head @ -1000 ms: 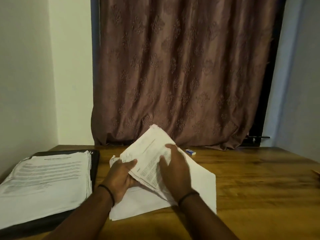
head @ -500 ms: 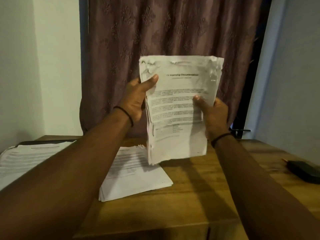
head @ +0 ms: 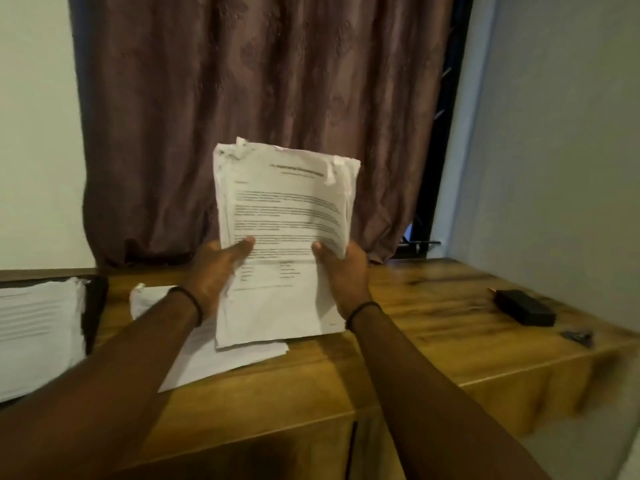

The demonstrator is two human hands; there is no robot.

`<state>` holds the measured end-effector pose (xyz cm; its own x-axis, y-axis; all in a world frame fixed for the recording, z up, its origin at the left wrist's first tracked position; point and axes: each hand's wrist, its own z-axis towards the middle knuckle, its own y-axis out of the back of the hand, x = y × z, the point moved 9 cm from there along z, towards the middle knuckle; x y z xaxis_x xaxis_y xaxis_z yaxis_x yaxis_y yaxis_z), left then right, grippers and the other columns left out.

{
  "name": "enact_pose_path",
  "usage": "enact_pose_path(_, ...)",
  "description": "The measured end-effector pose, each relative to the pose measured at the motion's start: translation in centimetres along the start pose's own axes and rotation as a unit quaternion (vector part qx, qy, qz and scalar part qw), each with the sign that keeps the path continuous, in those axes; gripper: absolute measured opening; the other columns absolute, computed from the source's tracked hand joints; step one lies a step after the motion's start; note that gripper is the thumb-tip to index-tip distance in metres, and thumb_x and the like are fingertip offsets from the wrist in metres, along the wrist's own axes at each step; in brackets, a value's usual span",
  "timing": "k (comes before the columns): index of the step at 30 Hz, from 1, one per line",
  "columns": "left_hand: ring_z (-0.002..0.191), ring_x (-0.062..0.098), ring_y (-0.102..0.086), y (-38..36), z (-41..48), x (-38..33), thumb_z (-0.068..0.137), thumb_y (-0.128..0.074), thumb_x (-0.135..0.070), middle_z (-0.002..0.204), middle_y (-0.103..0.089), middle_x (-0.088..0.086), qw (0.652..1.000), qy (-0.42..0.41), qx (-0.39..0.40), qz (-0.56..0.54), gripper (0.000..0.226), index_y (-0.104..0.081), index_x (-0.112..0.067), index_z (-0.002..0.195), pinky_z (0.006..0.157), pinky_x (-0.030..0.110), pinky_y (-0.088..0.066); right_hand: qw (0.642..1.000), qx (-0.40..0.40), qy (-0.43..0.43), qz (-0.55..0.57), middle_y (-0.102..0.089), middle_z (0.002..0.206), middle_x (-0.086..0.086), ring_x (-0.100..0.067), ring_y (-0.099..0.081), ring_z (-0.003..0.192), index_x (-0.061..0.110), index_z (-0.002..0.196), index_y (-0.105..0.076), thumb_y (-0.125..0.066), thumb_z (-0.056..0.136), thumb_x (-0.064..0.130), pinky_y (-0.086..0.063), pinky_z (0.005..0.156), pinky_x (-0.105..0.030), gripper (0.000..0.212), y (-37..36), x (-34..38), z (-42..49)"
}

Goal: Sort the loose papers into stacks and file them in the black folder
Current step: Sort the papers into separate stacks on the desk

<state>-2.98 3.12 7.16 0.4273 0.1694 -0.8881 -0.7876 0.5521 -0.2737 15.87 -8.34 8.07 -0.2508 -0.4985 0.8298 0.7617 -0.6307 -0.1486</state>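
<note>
Paper bundle [head: 287, 216] held upright above counter [head: 433, 306]. Left hand [head: 214, 271] grips its left edge, right hand [head: 346, 275] its right. Flat stack [head: 207, 358] lies beneath; black folder [head: 95, 303] far left.

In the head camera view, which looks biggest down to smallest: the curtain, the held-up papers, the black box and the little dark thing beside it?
1. curtain, clearly largest
2. papers, though nearest the camera
3. black box
4. little dark thing, smallest
</note>
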Motion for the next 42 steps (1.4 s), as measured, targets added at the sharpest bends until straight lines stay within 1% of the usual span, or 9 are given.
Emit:
enact_pose_path(6,0.101,0.027,-0.070,0.3,-0.1,1.2,0.093,-0.061,-0.015,0.114,-0.071,0.010,0.998,0.056,-0.005,0.007,0.023,-0.068,-0.009,0.115,0.085,0.039,-0.058,0.992,0.000,-0.058,-0.114,-0.076,0.096,0.002,-0.017,-0.072,0.089,0.017,0.101,-0.072,-0.080,0.077,0.034,-0.059,0.083,-0.043,0.031,1.7,-2.6,1.6)
enact_pose_path(9,0.099,0.034,-0.068,2.3,-0.3,3.1,0.098,-0.054,-0.037,0.110,-0.071,0.017,0.981,0.082,-0.064,0.167,0.036,-0.070,-0.006,0.105,0.092,0.046,-0.054,0.983,0.006,-0.077,-0.166,-0.076,0.089,0.004,-0.016,-0.072,0.083,0.017,0.091,-0.075,-0.079,0.077,0.038,-0.059,0.082,-0.044,0.026,2.5,-5.4,1.8)
enact_pose_path(12,0.118,0.037,-0.055,7.4,-0.1,3.1,0.089,-0.018,-0.071,0.129,-0.061,0.016,0.835,0.079,-0.131,0.528,0.078,-0.065,-0.015,0.117,0.105,0.051,-0.039,0.978,-0.011,-0.111,-0.178,-0.075,0.086,0.000,-0.015,-0.070,0.074,0.012,0.089,-0.073,-0.075,0.085,0.026,-0.058,0.075,-0.034,0.015,3.4,-7.6,1.0)
enact_pose_path(15,0.142,0.043,-0.025,13.5,-1.3,4.5,0.090,-0.017,-0.073,0.156,-0.028,0.018,0.661,0.173,-0.139,0.717,0.077,-0.041,-0.024,0.144,0.114,0.060,-0.014,0.968,-0.019,-0.175,-0.180,-0.073,0.088,-0.003,-0.021,-0.070,0.076,0.014,0.090,-0.068,-0.072,0.088,0.027,-0.058,0.070,-0.034,0.013,4.0,-10.0,0.1)
enact_pose_path(19,0.144,0.045,-0.016,17.1,-3.4,6.9,0.088,-0.018,-0.076,0.157,-0.024,0.021,0.584,0.242,-0.096,0.769,0.080,-0.029,-0.028,0.151,0.114,0.062,0.001,0.960,0.003,-0.205,-0.191,-0.074,0.093,-0.007,-0.028,-0.071,0.081,0.011,0.094,-0.070,-0.072,0.087,0.031,-0.060,0.077,-0.044,0.020,2.0,-11.7,0.1)
enact_pose_path(23,0.139,0.037,-0.029,15.2,-2.4,8.0,0.085,-0.021,-0.079,0.154,-0.029,0.016,0.619,0.224,-0.059,0.750,0.080,-0.029,-0.032,0.149,0.115,0.054,-0.018,0.956,0.022,-0.210,-0.205,-0.072,0.093,-0.007,-0.026,-0.070,0.079,0.008,0.096,-0.068,-0.072,0.088,0.028,-0.058,0.071,-0.035,0.022,-0.4,-12.1,0.4)
enact_pose_path(29,0.147,0.039,-0.009,10.5,-2.4,9.6,0.093,-0.025,-0.067,0.161,-0.009,0.017,0.628,0.223,-0.011,0.746,0.075,-0.005,-0.030,0.154,0.118,0.054,-0.010,0.953,0.028,-0.222,-0.203,-0.073,0.098,-0.008,-0.027,-0.071,0.082,0.007,0.103,-0.069,-0.072,0.088,0.026,-0.060,0.075,-0.040,0.024,-1.6,-12.7,0.9)
enact_pose_path(34,0.146,0.040,-0.015,10.4,-1.9,9.8,0.095,-0.020,-0.064,0.160,-0.015,0.017,0.632,0.227,-0.038,0.740,0.066,-0.023,-0.030,0.151,0.117,0.053,-0.012,0.932,0.010,-0.228,-0.281,-0.068,0.096,-0.008,-0.017,-0.061,0.068,0.005,0.104,-0.065,-0.067,0.092,0.026,-0.042,0.051,-0.024,0.024,0.4,-13.0,0.6)
enact_pose_path(42,0.121,0.033,-0.052,12.6,-1.0,6.6,0.099,-0.034,-0.045,0.136,-0.053,0.013,0.726,0.140,-0.109,0.664,0.046,-0.050,-0.018,0.133,0.104,0.042,-0.041,0.914,0.044,-0.215,-0.341,-0.069,0.110,-0.013,-0.028,-0.063,0.087,0.004,0.115,-0.065,-0.063,0.092,0.027,-0.050,0.066,-0.031,0.032,-2.0,-12.9,0.2)
